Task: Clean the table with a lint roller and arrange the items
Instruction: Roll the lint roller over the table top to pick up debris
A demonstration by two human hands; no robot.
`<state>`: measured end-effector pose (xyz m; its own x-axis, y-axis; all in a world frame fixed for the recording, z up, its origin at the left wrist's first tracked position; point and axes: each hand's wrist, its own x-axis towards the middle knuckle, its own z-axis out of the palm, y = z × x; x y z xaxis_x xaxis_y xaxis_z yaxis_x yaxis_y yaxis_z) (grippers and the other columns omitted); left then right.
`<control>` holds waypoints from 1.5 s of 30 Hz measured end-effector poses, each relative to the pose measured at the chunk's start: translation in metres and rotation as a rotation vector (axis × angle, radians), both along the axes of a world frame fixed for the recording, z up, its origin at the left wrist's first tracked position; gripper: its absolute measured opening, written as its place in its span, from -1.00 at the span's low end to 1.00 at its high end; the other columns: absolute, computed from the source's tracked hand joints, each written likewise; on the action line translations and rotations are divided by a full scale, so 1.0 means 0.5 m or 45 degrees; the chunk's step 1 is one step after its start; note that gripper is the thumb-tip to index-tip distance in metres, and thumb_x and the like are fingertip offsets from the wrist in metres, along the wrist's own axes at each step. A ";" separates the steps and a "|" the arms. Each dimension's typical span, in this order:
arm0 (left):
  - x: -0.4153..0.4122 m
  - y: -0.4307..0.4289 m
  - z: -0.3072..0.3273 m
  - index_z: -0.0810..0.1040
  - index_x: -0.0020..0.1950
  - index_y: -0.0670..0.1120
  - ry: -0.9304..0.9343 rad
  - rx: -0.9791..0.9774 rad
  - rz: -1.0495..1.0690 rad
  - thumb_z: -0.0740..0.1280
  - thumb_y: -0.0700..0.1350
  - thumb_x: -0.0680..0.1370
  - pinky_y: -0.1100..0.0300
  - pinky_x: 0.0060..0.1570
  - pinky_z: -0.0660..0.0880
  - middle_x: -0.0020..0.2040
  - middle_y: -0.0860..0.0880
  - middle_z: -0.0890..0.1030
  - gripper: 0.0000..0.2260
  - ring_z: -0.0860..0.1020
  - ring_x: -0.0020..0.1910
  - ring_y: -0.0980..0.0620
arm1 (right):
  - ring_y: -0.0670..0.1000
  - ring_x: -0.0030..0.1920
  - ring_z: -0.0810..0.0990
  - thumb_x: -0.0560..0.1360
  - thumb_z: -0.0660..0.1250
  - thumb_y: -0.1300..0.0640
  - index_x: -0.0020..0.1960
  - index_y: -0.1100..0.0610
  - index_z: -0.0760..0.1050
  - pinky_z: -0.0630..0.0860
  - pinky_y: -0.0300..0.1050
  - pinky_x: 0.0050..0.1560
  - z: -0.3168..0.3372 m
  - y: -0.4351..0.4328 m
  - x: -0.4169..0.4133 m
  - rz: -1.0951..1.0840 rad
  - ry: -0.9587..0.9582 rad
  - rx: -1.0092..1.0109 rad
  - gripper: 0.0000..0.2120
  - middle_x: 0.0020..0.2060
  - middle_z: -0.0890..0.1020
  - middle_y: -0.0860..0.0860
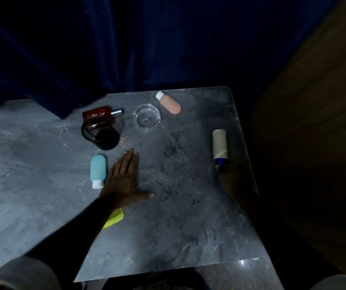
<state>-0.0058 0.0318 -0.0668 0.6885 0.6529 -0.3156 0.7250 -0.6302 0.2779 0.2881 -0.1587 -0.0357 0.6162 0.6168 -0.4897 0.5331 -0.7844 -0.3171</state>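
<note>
The lint roller (220,144) lies on the grey marbled table (168,227) near its right edge, and my right hand (229,176) grips its blue handle. My left hand (124,178) rests flat on the table, fingers spread, holding nothing. Just left of it lies a light blue bottle (98,171) with a white cap. A yellow comb (113,220) pokes out from under my left forearm. Further back are a black mesh cup (101,133) on its side, a red perfume bottle (100,115), a clear glass bowl (147,118) and a peach bottle (169,103).
A dark blue curtain (105,49) hangs behind the table and drapes onto its far left part. A dark wooden surface (314,122) stands close to the right edge. The table's near edge runs just in front of my body.
</note>
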 end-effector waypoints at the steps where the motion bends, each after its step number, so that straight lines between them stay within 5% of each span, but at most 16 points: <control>1: 0.000 0.000 0.000 -0.16 0.75 0.00 -0.005 -0.004 0.002 0.29 0.70 0.20 -0.12 0.70 0.04 0.77 -0.01 -0.14 0.35 -0.06 0.75 -0.07 | 0.19 0.40 0.48 0.66 0.13 0.06 0.43 0.16 0.42 0.37 0.04 0.42 -0.014 0.011 -0.009 0.026 -0.035 -0.046 -0.61 0.39 0.50 0.17; 6: 0.001 -0.002 0.006 -0.12 0.75 -0.01 -0.055 -0.022 0.038 0.31 0.68 0.19 -0.12 0.69 0.01 0.77 0.00 -0.13 0.35 -0.07 0.75 -0.05 | 0.22 0.15 0.65 0.62 0.18 -0.08 0.16 0.11 0.58 0.56 0.02 0.14 0.010 0.075 -0.103 -0.009 -0.103 0.041 -0.67 0.11 0.68 0.16; 10: -0.002 -0.004 0.005 -0.12 0.75 -0.01 -0.065 -0.023 0.026 0.32 0.66 0.21 -0.12 0.70 -0.01 0.77 -0.01 -0.15 0.34 -0.11 0.75 -0.04 | 0.21 0.12 0.66 0.62 0.17 -0.09 0.12 0.10 0.58 0.55 -0.02 0.09 0.015 0.117 -0.169 0.108 -0.091 0.027 -0.67 0.06 0.69 0.16; 14: -0.006 -0.002 0.005 -0.12 0.75 -0.02 -0.080 -0.029 0.023 0.32 0.65 0.22 -0.11 0.69 -0.04 0.77 -0.02 -0.16 0.33 -0.14 0.75 -0.04 | 0.21 -0.12 0.72 0.52 0.38 -0.01 -0.07 0.16 0.65 0.60 -0.06 -0.15 0.010 0.143 -0.234 0.204 -0.212 0.139 -0.77 -0.16 0.73 0.18; 19: -0.004 0.000 0.004 -0.15 0.75 -0.04 -0.087 -0.053 0.009 0.31 0.63 0.22 -0.10 0.70 -0.08 0.76 -0.05 -0.18 0.33 -0.17 0.74 -0.06 | 0.21 0.08 0.64 0.63 0.07 -0.02 0.14 0.07 0.54 0.53 0.04 0.10 0.002 0.165 -0.266 0.308 0.046 -0.018 -0.69 0.06 0.65 0.14; 37: -0.003 0.008 -0.013 -0.13 0.75 -0.13 -0.057 -0.025 -0.060 0.13 0.65 0.27 -0.15 0.70 -0.06 0.76 -0.15 -0.14 0.28 -0.12 0.75 -0.14 | 0.16 0.16 0.64 0.61 0.16 -0.12 0.22 0.06 0.55 0.54 -0.03 0.17 0.023 0.201 -0.342 0.142 -0.058 -0.006 -0.65 0.12 0.69 0.11; 45: 0.014 0.007 0.012 -0.22 0.74 -0.11 0.064 -0.074 -0.119 0.27 0.53 0.46 -0.24 0.68 -0.06 0.73 -0.23 -0.24 0.16 -0.19 0.73 -0.24 | 0.21 0.15 0.63 0.55 0.28 -0.11 0.19 0.09 0.59 0.56 0.00 0.15 0.020 0.206 -0.337 0.030 0.020 0.018 -0.65 0.10 0.68 0.15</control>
